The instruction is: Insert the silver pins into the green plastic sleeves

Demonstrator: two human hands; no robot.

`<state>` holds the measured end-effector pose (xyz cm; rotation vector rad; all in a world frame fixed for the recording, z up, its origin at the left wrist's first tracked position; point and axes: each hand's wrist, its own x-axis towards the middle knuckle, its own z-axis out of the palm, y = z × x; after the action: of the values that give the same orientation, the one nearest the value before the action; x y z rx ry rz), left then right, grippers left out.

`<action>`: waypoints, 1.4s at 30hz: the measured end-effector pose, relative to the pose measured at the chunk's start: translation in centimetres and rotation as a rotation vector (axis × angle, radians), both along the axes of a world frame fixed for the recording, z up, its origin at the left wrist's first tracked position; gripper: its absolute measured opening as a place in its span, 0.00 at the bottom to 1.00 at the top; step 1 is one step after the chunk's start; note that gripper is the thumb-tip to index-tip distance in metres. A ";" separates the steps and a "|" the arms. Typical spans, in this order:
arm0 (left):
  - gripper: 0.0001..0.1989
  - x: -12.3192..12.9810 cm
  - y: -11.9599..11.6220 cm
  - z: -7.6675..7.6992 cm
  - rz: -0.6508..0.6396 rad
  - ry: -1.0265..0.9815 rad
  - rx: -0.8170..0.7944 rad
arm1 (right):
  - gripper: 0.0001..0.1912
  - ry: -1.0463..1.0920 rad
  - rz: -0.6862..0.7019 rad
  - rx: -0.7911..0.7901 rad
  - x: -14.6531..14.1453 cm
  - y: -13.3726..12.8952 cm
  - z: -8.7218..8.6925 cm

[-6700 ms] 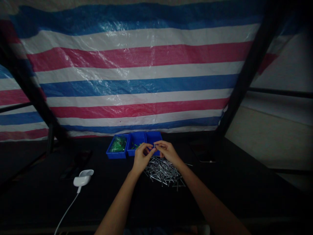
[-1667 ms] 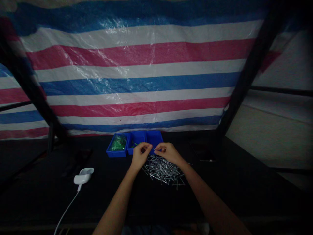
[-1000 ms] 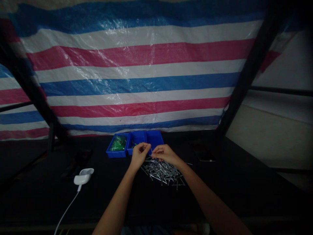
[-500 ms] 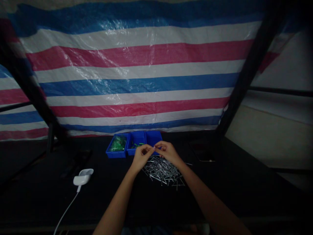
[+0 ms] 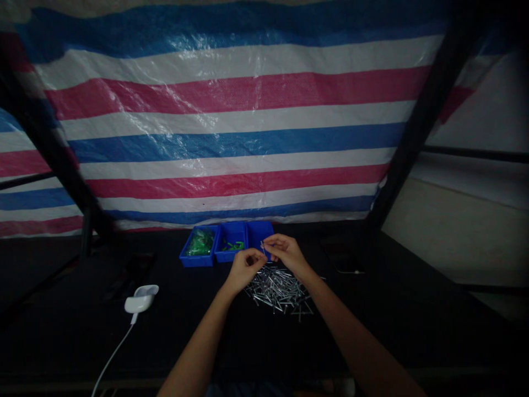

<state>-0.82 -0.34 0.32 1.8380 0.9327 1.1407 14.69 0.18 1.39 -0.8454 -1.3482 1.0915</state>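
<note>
My right hand (image 5: 286, 253) is pinched on a thin silvery nail or screw (image 5: 262, 246), which points up and to the left from the fingertips in front of the right-hand blue bin. Close beside it, lower and to the left, my left hand (image 5: 244, 269) is closed with thumb and fingertips together; I cannot make out what they hold, if anything. Under both hands lies a loose pile of silvery nails or screws (image 5: 276, 289) on the black table. Several small green plastic pieces (image 5: 235, 246) lie in the middle blue bin (image 5: 229, 228).
A left blue bin (image 5: 184, 259) holds a clear bag of green pieces (image 5: 201, 242). The right blue bin (image 5: 259, 227) adjoins the middle one. A white case (image 5: 140, 300) with a cable lies at left. A dark flat device (image 5: 344, 258) lies at right. Behind hangs a striped sheet (image 5: 239, 149).
My hands were touching at the fingertips and have moved slightly apart. The left hand has dropped a little; the nail or screw now shows in my right fingertips.
</note>
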 end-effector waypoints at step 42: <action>0.15 -1.3 1.0 0.9 0.186 -0.247 -0.033 | 0.11 -0.421 -0.002 0.150 -0.3 0.1 -1.1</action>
<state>-2.13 0.71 1.24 1.5652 0.9857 1.4203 14.39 0.25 0.32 -0.9992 -1.7531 0.8229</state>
